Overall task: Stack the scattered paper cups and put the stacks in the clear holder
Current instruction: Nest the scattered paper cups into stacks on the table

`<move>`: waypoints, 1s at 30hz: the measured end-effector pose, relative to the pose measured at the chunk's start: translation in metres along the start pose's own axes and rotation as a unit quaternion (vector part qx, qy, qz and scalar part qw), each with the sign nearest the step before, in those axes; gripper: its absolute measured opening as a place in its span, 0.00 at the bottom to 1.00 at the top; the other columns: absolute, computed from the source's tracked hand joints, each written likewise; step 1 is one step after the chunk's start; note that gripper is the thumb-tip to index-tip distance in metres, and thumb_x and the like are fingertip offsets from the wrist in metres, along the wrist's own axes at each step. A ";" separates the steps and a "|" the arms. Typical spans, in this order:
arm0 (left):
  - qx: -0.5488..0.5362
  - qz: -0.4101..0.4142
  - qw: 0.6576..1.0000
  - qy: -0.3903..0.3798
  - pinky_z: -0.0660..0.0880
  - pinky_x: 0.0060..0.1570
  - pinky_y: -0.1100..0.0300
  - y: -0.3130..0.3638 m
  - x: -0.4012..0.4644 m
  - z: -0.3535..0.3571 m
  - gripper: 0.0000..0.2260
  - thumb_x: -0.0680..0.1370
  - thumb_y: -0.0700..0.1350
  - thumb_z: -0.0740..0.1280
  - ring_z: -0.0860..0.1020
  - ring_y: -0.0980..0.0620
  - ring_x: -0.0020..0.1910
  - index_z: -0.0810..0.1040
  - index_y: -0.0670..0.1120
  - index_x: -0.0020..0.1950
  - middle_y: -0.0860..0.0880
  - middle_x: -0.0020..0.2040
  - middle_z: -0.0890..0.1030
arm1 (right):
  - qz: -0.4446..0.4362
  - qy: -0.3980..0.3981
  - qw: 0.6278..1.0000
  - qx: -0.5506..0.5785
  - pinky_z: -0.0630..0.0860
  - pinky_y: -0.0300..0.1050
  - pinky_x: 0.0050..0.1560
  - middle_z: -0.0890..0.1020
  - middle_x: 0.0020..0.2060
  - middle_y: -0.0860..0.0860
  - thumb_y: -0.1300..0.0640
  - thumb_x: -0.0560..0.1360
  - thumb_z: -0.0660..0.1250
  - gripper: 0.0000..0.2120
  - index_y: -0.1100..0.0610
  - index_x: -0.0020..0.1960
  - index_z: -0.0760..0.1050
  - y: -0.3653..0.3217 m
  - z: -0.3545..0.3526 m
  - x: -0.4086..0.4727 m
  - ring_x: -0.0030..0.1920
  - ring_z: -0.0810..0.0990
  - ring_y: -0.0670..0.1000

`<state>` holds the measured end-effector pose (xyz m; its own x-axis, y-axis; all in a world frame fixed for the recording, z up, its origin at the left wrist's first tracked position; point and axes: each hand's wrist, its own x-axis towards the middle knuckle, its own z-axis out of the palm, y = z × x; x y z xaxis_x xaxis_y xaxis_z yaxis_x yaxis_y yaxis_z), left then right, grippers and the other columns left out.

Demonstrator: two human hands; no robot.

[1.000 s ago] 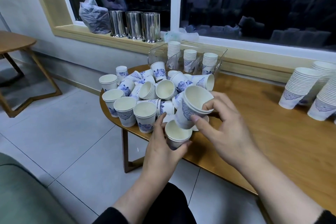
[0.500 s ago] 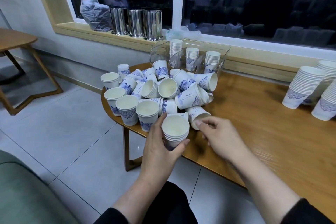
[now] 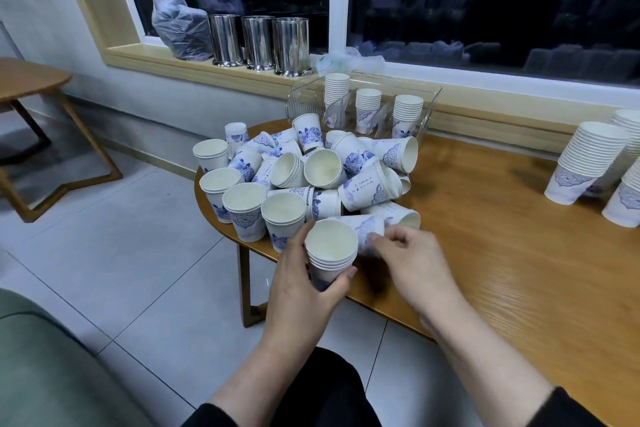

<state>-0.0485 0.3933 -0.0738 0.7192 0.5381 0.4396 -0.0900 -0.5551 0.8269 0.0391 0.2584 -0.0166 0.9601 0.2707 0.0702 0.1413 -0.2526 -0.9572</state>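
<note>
A heap of white paper cups with blue prints (image 3: 311, 173) covers the left end of the wooden table (image 3: 502, 253). My left hand (image 3: 301, 284) grips a short stack of nested cups (image 3: 330, 253), held upright at the table's front edge. Just right of it, my right hand (image 3: 412, 260) has its fingers curled round a cup lying on its side (image 3: 363, 227). Behind the heap stands the clear holder (image 3: 429, 107), with three cup stacks (image 3: 369, 107) in it.
Tall leaning cup stacks (image 3: 588, 159) stand at the table's right end. Three steel canisters (image 3: 258, 42) and a plastic bag (image 3: 180, 26) sit on the window sill. A second wooden table (image 3: 31, 80) is at the left, over grey floor tiles.
My right hand set its cup into the stack in my left hand, then dropped to the table and took hold of a lying cup. The stack has risen slightly.
</note>
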 end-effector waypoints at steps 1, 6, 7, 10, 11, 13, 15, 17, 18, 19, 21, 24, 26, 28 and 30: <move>-0.002 0.001 1.000 0.000 0.76 0.61 0.52 -0.001 0.001 0.001 0.36 0.66 0.57 0.76 0.75 0.55 0.65 0.65 0.64 0.71 0.63 0.67 0.75 | -0.033 0.016 0.999 -0.019 0.55 0.37 0.25 0.65 0.22 0.44 0.59 0.77 0.70 0.16 0.58 0.32 0.71 -0.001 -0.010 -0.004 0.25 0.59 0.44; -0.002 0.000 1.000 -0.016 0.76 0.61 0.48 -0.002 0.006 0.010 0.38 0.67 0.59 0.75 0.74 0.55 0.67 0.64 0.61 0.74 0.59 0.69 0.74 | -0.181 0.093 0.975 -0.089 0.63 0.34 0.30 0.74 0.28 0.43 0.54 0.79 0.66 0.08 0.53 0.42 0.77 -0.024 -0.056 -0.019 0.29 0.67 0.43; -0.001 0.002 1.000 -0.016 0.76 0.62 0.47 -0.002 0.007 0.012 0.38 0.67 0.58 0.76 0.72 0.56 0.69 0.64 0.59 0.75 0.59 0.70 0.73 | -0.201 0.094 0.970 -0.098 0.63 0.35 0.31 0.74 0.29 0.44 0.53 0.80 0.66 0.07 0.53 0.44 0.77 -0.029 -0.061 -0.019 0.30 0.68 0.44; 0.007 0.012 1.000 -0.028 0.74 0.66 0.48 0.002 0.012 0.020 0.41 0.68 0.55 0.77 0.69 0.58 0.70 0.63 0.54 0.78 0.62 0.69 0.70 | -0.257 0.072 0.946 -0.183 0.68 0.42 0.36 0.77 0.34 0.46 0.49 0.79 0.64 0.07 0.51 0.47 0.76 -0.048 -0.067 -0.019 0.35 0.72 0.46; 0.011 0.018 0.999 -0.034 0.73 0.67 0.49 0.004 0.014 0.023 0.42 0.68 0.56 0.76 0.69 0.58 0.70 0.62 0.53 0.78 0.62 0.68 0.70 | -0.270 0.059 0.933 -0.229 0.69 0.44 0.39 0.78 0.36 0.45 0.48 0.79 0.63 0.07 0.51 0.47 0.76 -0.052 -0.065 -0.018 0.38 0.73 0.46; 0.018 0.028 0.999 -0.039 0.69 0.70 0.55 0.005 0.017 0.027 0.43 0.67 0.60 0.73 0.69 0.57 0.71 0.61 0.52 0.79 0.61 0.69 0.69 | -0.280 0.020 0.897 -0.341 0.73 0.50 0.42 0.78 0.41 0.45 0.45 0.78 0.59 0.09 0.50 0.48 0.74 -0.056 -0.059 -0.015 0.45 0.76 0.49; 0.003 0.022 0.999 -0.037 0.67 0.72 0.55 0.003 0.019 0.030 0.45 0.67 0.60 0.73 0.68 0.55 0.74 0.57 0.56 0.80 0.58 0.73 0.68 | -0.275 -0.038 0.859 -0.430 0.76 0.52 0.45 0.77 0.45 0.45 0.42 0.78 0.55 0.12 0.48 0.51 0.72 -0.057 -0.052 -0.013 0.51 0.76 0.51; -0.021 0.008 0.999 -0.032 0.68 0.73 0.48 -0.001 0.022 0.031 0.46 0.66 0.59 0.75 0.66 0.55 0.76 0.54 0.61 0.79 0.54 0.77 0.68 | -0.268 -0.075 0.852 -0.442 0.76 0.52 0.49 0.77 0.50 0.44 0.42 0.78 0.55 0.13 0.45 0.56 0.72 -0.055 -0.051 -0.010 0.55 0.76 0.50; -0.029 0.004 0.999 -0.030 0.68 0.73 0.46 -0.003 0.024 0.032 0.46 0.66 0.58 0.75 0.65 0.55 0.77 0.54 0.63 0.78 0.54 0.77 0.68 | -0.266 -0.078 0.857 -0.435 0.76 0.51 0.50 0.78 0.50 0.44 0.42 0.78 0.55 0.13 0.45 0.57 0.72 -0.054 -0.051 -0.008 0.55 0.75 0.49; -0.033 0.003 0.999 -0.030 0.68 0.73 0.46 -0.005 0.024 0.031 0.46 0.66 0.58 0.76 0.65 0.55 0.77 0.54 0.64 0.78 0.54 0.77 0.67 | -0.267 -0.077 0.860 -0.428 0.76 0.52 0.50 0.77 0.50 0.44 0.42 0.79 0.55 0.12 0.46 0.56 0.72 -0.052 -0.052 -0.006 0.55 0.75 0.50; -0.029 0.006 0.999 -0.034 0.67 0.73 0.47 -0.006 0.026 0.031 0.46 0.66 0.59 0.75 0.64 0.57 0.77 0.55 0.64 0.78 0.56 0.77 0.67 | -0.270 -0.087 0.856 -0.433 0.77 0.53 0.49 0.76 0.48 0.45 0.43 0.79 0.53 0.13 0.47 0.53 0.72 -0.049 -0.051 -0.002 0.53 0.75 0.50; -0.033 0.013 0.999 -0.039 0.68 0.72 0.49 -0.008 0.028 0.034 0.44 0.66 0.57 0.76 0.66 0.59 0.75 0.59 0.57 0.78 0.57 0.75 0.69 | -0.270 -0.127 0.848 -0.439 0.77 0.54 0.50 0.75 0.46 0.45 0.43 0.79 0.50 0.16 0.47 0.53 0.74 -0.045 -0.046 0.005 0.52 0.75 0.50; -0.038 0.023 0.998 -0.045 0.69 0.72 0.50 -0.009 0.029 0.036 0.42 0.67 0.55 0.77 0.68 0.59 0.74 0.62 0.54 0.77 0.59 0.73 0.71 | -0.273 -0.137 0.857 -0.415 0.76 0.54 0.52 0.75 0.46 0.44 0.44 0.79 0.50 0.15 0.46 0.52 0.73 -0.044 -0.043 0.010 0.52 0.75 0.50; -0.035 0.029 0.998 -0.045 0.66 0.73 0.57 -0.008 0.031 0.038 0.41 0.66 0.54 0.77 0.66 0.63 0.74 0.61 0.60 0.76 0.67 0.72 0.68 | -0.269 -0.134 0.872 -0.386 0.74 0.50 0.56 0.78 0.51 0.44 0.45 0.81 0.52 0.13 0.45 0.57 0.74 -0.045 -0.042 0.017 0.54 0.76 0.49; -0.034 0.034 0.998 -0.036 0.62 0.72 0.67 -0.006 0.032 0.039 0.45 0.66 0.54 0.78 0.62 0.71 0.73 0.55 0.68 0.75 0.77 0.69 0.63 | -0.241 -0.081 0.906 -0.339 0.71 0.43 0.53 0.79 0.51 0.44 0.49 0.82 0.58 0.12 0.47 0.62 0.75 -0.044 -0.044 0.026 0.52 0.76 0.47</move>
<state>0.0018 0.3895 -0.0786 0.7578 0.4520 0.4705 -0.1844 -0.5434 0.8190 0.0690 0.2354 0.0396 0.7074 0.6203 0.3388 0.7029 -0.5671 -0.4293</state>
